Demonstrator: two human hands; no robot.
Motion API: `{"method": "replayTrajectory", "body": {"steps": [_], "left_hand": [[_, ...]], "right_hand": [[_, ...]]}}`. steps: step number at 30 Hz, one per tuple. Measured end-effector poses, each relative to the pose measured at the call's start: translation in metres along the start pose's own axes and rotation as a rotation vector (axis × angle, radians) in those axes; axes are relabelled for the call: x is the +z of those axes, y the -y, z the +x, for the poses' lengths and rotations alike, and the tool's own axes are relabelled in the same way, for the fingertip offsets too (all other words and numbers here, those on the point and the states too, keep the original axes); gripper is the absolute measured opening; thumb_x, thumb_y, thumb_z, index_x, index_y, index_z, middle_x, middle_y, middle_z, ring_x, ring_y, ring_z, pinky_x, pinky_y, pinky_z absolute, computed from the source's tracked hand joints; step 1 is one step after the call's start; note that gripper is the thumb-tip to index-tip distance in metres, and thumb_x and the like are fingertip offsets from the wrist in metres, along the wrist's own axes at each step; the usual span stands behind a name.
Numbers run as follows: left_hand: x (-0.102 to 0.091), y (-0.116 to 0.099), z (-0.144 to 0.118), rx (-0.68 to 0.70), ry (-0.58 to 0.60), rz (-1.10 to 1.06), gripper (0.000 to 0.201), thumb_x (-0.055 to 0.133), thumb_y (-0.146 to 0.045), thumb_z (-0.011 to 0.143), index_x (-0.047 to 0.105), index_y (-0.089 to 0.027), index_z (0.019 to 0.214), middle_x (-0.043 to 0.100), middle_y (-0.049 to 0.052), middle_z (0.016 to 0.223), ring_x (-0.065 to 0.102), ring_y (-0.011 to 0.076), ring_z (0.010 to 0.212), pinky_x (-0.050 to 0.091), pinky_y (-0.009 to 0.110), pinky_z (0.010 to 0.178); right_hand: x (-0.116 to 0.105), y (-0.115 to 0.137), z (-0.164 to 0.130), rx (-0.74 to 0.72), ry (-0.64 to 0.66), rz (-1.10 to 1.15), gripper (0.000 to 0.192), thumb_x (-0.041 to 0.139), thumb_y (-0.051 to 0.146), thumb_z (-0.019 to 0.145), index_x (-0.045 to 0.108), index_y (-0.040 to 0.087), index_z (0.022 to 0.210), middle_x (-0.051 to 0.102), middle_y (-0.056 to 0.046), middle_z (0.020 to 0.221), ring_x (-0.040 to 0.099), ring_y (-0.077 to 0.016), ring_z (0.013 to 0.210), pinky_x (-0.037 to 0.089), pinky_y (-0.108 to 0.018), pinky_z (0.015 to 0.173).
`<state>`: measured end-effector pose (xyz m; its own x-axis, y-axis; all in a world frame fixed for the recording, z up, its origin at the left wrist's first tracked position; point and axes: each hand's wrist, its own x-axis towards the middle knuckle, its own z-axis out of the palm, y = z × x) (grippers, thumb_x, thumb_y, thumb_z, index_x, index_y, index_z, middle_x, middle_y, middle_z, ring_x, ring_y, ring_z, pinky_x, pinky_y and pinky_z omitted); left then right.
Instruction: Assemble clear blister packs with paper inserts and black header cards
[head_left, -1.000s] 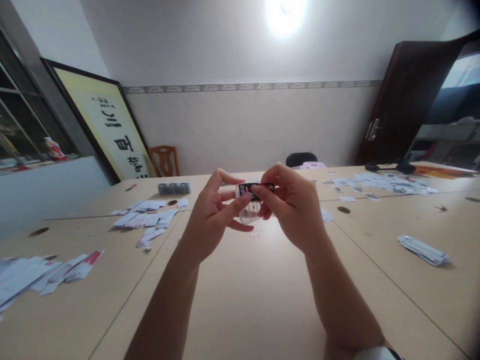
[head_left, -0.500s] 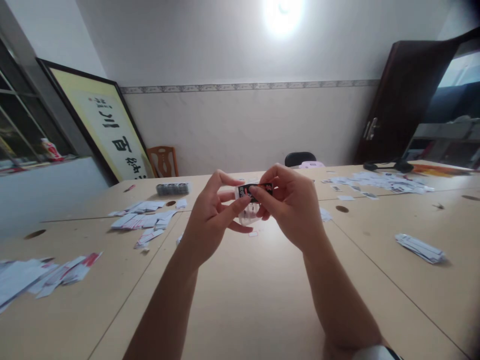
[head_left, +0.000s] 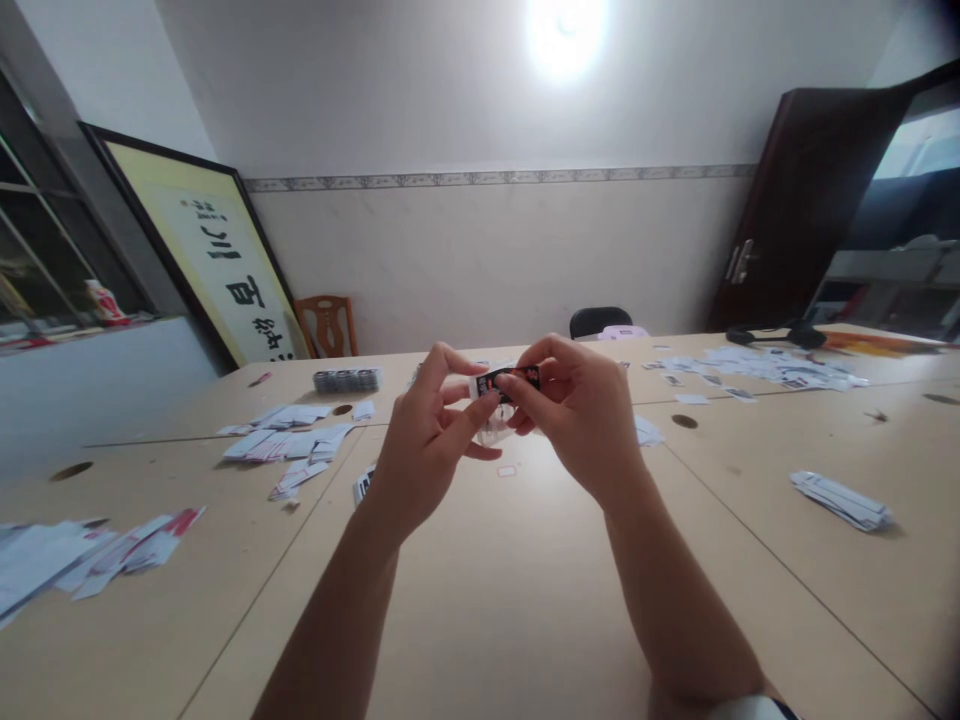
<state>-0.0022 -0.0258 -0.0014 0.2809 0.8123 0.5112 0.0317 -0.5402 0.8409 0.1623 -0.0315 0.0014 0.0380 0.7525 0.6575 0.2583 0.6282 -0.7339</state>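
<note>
The small black-labelled packet stays pinched between both hands above the counter, barely shifted from before. The left hand and right hand keep their fingertips closed on it; paper slips lie unmoved.

I hold a small black label with red and white print, pinched flat at its ends between the fingers of both my hands. It sits roughly level, long side running left to right, raised well above the table. Just beneath it I hold a small clear plastic piece, touching the label's lower edge; its shape is too blurred to tell.
</note>
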Motion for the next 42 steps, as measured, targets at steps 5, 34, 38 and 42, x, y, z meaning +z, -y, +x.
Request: {"method": "replayTrajectory", "body": {"steps": [5, 34, 38, 42], "left_hand": [[0.002, 0.009, 0.001, 0.055, -0.065, 0.154, 0.035, 0.072, -0.045, 0.088, 0.050, -0.023, 0.104, 0.068, 0.003, 0.095, 0.073, 0.0172, 0.071, 0.067, 0.029, 0.058], [-0.003, 0.003, 0.004, 0.002, -0.065, -0.053, 0.036, 0.070, -0.050, 0.088, 0.049, -0.022, 0.096, 0.070, 0.000, 0.078, 0.066, 0.0134, 0.057, 0.064, 0.028, 0.047], [-0.001, -0.004, -0.002, 0.008, -0.088, -0.025, 0.034, 0.070, -0.049, 0.089, 0.051, -0.022, 0.096, 0.070, 0.000, 0.079, 0.066, 0.0136, 0.059, 0.064, 0.028, 0.046], [0.003, -0.010, -0.007, 0.038, -0.123, 0.004, 0.031, 0.070, -0.048, 0.089, 0.052, -0.023, 0.095, 0.070, 0.000, 0.078, 0.067, 0.0146, 0.061, 0.064, 0.027, 0.046]], "right_hand": [[0.002, -0.009, 0.007, 0.039, 0.011, -0.016, 0.018, 0.073, 0.027, 0.083, 0.059, 0.021, 0.075, 0.069, 0.002, 0.060, 0.067, -0.0145, 0.048, 0.049, -0.026, 0.049], [-0.015, -0.017, 0.015, 0.081, 0.124, 0.240, 0.028, 0.075, 0.042, 0.083, 0.063, 0.017, 0.077, 0.063, 0.002, 0.058, 0.067, -0.0136, 0.050, 0.057, -0.025, 0.047], [-0.016, -0.015, 0.014, 0.077, 0.121, 0.262, 0.024, 0.074, 0.037, 0.084, 0.063, 0.018, 0.075, 0.062, 0.003, 0.055, 0.065, -0.0126, 0.047, 0.053, -0.023, 0.043], [-0.015, -0.012, 0.012, 0.067, 0.092, 0.223, 0.025, 0.074, 0.038, 0.083, 0.062, 0.018, 0.073, 0.061, 0.003, 0.054, 0.064, -0.0127, 0.047, 0.052, -0.024, 0.043]]}}
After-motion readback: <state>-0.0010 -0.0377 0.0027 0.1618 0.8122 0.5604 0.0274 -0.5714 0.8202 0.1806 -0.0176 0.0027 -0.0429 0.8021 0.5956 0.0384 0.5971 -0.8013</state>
